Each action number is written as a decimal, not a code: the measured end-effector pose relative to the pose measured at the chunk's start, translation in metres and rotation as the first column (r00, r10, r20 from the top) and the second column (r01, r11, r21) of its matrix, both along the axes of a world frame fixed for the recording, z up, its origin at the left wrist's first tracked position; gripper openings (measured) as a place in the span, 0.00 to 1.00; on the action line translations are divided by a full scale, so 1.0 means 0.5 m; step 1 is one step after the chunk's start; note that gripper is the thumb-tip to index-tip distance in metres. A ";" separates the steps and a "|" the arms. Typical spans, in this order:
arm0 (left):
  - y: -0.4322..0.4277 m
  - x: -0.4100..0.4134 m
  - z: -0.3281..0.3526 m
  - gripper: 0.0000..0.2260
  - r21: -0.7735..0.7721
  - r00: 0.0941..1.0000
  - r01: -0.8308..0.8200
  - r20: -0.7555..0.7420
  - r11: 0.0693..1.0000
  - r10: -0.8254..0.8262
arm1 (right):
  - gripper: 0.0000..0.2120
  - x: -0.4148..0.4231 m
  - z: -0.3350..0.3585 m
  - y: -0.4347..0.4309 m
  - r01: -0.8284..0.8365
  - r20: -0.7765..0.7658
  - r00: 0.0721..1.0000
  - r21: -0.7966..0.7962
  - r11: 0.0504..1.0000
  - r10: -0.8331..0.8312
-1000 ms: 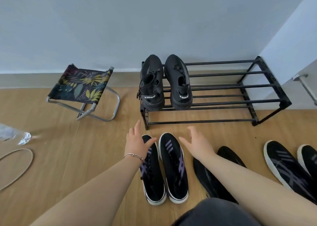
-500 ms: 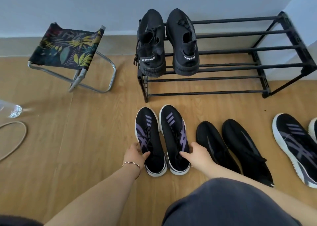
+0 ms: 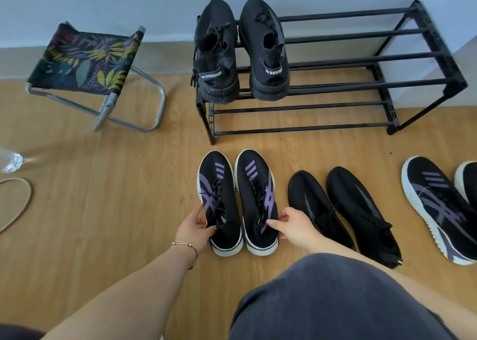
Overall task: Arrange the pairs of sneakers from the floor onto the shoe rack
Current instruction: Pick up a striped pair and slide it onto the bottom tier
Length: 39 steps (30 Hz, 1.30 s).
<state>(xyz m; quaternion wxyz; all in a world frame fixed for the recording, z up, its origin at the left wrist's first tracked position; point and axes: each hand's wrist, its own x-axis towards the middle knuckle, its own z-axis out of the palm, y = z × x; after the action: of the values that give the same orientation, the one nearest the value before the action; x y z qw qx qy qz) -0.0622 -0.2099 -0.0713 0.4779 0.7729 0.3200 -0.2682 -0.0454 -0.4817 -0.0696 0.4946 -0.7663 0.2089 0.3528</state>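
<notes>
Gripping the purple-striped pair, both your hands are on it. Your left hand [image 3: 194, 227] pinches the outer side and collar of the left sneaker [image 3: 220, 202], thumb on the upper near the laces. Your right hand [image 3: 294, 224] clamps the outer side of the right sneaker [image 3: 259, 200] the same way, fingertips on the purple stripe by the collar. Hands sit apart, one shoe each, with the two shoes touching side by side between them. Both soles look flat on the floor [image 3: 129, 210]; can't tell if either is lifted.

Shoe rack [image 3: 361, 55] stands straight ahead of your hands, against the wall. One all-black pair [image 3: 241, 53] with "DESIGNED" heel tabs sits on the left end of its top tier, heels toward you. Rest of the top tier shows bare bars.

Just right of your right hand: plain black pair [image 3: 343, 210] on the floor, toes toward the rack. Further right, well apart from your hands: another purple-striped pair [image 3: 438, 208], partly cut off by the frame edge.

Ahead and left of your left hand: folding stool [image 3: 87, 63] with leaf-print seat. Bracelet [image 3: 189, 249] on your left wrist.
</notes>
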 end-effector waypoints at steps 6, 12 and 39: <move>-0.011 0.024 0.023 0.35 -0.053 0.998 -0.001 0.066 0.999 0.005 | 0.13 -0.001 0.019 -0.031 0.111 0.054 0.992 0.017 0.994 -0.112; -0.049 0.116 0.058 0.33 -0.110 0.988 0.024 0.155 0.994 -0.006 | 0.08 0.081 0.055 -0.067 0.170 0.186 0.968 0.002 0.985 -0.167; -0.131 0.457 0.019 0.25 0.036 0.949 -0.027 0.316 0.999 0.015 | 0.15 0.412 0.003 -0.087 0.305 0.229 0.911 0.183 0.935 -0.342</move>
<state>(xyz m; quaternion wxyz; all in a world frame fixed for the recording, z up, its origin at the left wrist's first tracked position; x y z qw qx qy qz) 0.1661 -0.2754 -0.0620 0.5103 0.8117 0.2529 -0.1296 0.1605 -0.5255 -0.0680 0.6227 -0.7227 0.2416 0.1777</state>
